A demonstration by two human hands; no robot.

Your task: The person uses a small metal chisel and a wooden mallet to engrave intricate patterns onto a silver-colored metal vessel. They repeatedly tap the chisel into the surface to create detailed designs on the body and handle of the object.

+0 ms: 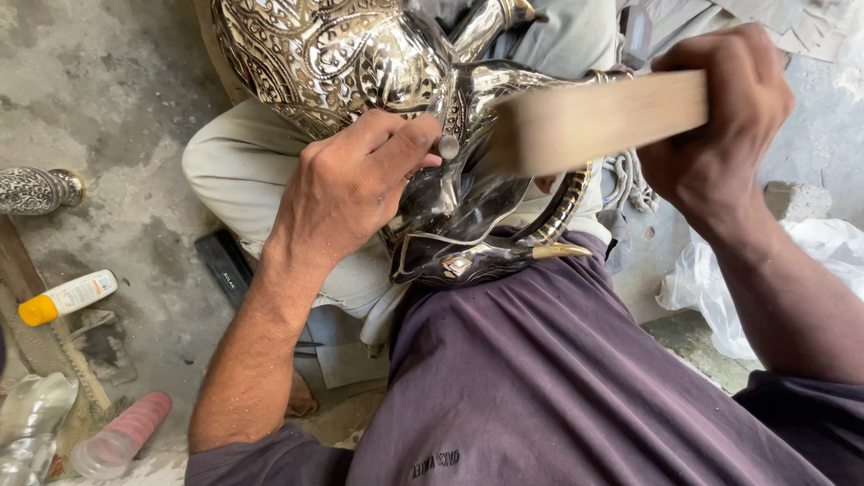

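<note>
Engraved silver vessel (351,54) worked on lap.
Punch (447,146) pinched in left hand (346,184) at 9 o'clock; wood block (598,121) gripped by right hand (720,117) at 3; vessel shiny w/ floral pattern.

Metalcraft workshop, rough concrete floor (117,99), engraved silver vessel (342,54), wooden mallet (598,121), scattered bottles
</note>
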